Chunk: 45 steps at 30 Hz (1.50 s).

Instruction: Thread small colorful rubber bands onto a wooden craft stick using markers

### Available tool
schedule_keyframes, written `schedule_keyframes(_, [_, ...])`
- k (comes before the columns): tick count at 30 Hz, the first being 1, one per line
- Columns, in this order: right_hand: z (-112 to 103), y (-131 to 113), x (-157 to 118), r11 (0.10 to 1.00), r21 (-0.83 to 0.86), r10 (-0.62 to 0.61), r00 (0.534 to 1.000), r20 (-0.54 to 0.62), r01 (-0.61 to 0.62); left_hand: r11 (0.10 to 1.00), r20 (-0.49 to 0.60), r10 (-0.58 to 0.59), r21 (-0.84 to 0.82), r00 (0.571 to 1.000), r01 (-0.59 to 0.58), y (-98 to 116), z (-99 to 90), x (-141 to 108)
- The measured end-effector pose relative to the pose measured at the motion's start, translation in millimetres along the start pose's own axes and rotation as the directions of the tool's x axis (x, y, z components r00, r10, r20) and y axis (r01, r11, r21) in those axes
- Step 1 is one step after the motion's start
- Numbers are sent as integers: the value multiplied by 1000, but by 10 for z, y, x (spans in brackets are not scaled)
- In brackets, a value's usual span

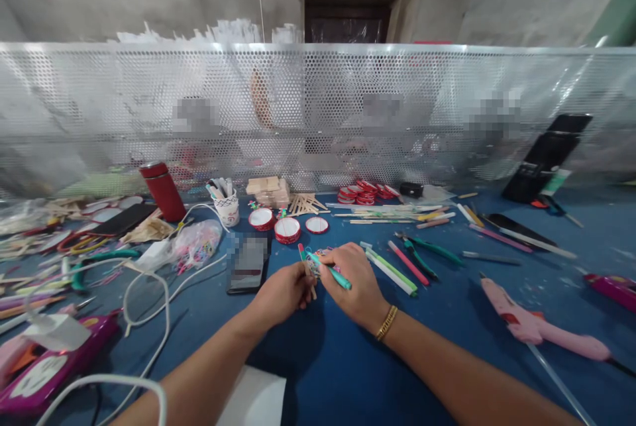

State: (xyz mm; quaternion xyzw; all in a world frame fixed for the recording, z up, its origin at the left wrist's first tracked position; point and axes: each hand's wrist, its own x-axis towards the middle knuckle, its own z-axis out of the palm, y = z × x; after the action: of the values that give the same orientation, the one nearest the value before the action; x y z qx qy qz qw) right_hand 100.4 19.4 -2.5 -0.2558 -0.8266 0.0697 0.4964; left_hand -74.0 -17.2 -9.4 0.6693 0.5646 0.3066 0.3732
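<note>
Near the middle of the blue table, my left hand (291, 290) pinches a small wooden stick (313, 291) with a red tip showing above the fingers. My right hand (355, 280) is closed around a teal pen-like tool (339, 277), its thin end pointing at the stick. The two hands are close together. Behind my right fingers lies a small multicolored bunch (322, 255), partly hidden. Beyond the hands are round red-rimmed pieces with white faces, one of them a red drum-like disc (287, 230). A dark phone (248, 264) lies left of my left hand.
Left are a red bottle (163, 193), a cup of pens (227, 207), a bag of colored bands (196, 244) and white cables. Pliers (422, 254), markers (408, 263) and a pink glue gun (534, 323) lie right. A perforated metal screen (318, 91) stands behind.
</note>
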Motion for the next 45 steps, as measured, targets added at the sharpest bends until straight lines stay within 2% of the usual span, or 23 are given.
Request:
schedule_keyframes(7, [-5,-15,2,999,13,-30,999,32,30,1000,-17,20,10,1000,-20,22,2,-14])
schedule_keyframes(12, [-9,-15,-5,999,38,-27,1000,-11,27,1000,-12,-6,5,1000,6,44,0,-27])
schedule_keyframes(22, [-11,-10,-1,998,51,-32,999,5,32,998,-7,-43,-48,999,43,85,0,-37])
schedule_keyframes(34, [-1,-4,0,996,65,-63,998,22,62,998,-10,-56,-23,998,56,51,-9,-41])
schedule_keyframes(39, [-20,-8,-5,997,60,-43,999,-7,44,996,0,-87,-33,996,87,30,-6,-21])
schedule_keyframes(45, [-9,-5,-7,996,65,-62,997,35,60,999,-19,-48,-2,999,48,44,-12,-39])
